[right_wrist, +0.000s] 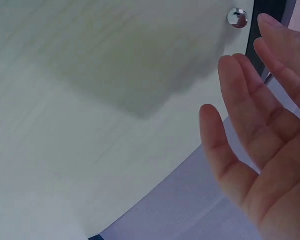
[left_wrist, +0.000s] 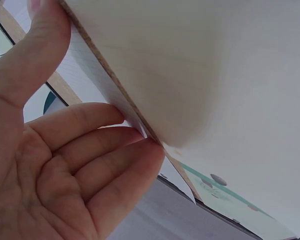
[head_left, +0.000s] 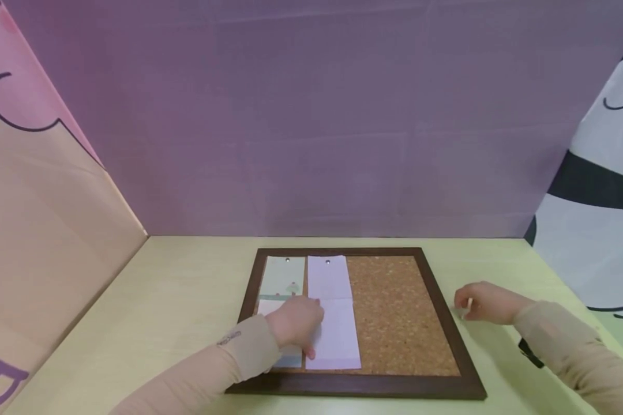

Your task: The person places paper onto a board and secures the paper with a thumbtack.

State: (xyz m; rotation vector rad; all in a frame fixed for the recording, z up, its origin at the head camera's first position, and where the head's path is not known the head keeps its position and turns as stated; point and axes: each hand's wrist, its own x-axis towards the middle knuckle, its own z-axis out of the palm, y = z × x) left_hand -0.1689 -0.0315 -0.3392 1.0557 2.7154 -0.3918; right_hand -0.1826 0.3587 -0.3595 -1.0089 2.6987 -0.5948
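A cork board (head_left: 400,317) with a dark frame lies on the table. On its left side sits a pale green printed sheet (head_left: 277,276), with a lilac sheet (head_left: 337,334) beside it. Each has a silver tack at its top edge. My left hand (head_left: 297,323) rests across the seam between the papers, fingertips touching near the strip of cork, thumb on the lilac sheet's lower left. Right of the frame, my right hand (head_left: 490,302) hovers low over the table with loosely bent fingers. A shiny silver thumbtack (right_wrist: 237,18) lies just beyond those fingertips, apart from them.
The board's dark frame (head_left: 436,300) edges the work area. Pale wood-look tabletop (head_left: 187,311) extends on both sides. A purple backdrop (head_left: 316,144) stands behind, with printed side panels at left and right, the right panel (head_left: 597,230) showing a panda.
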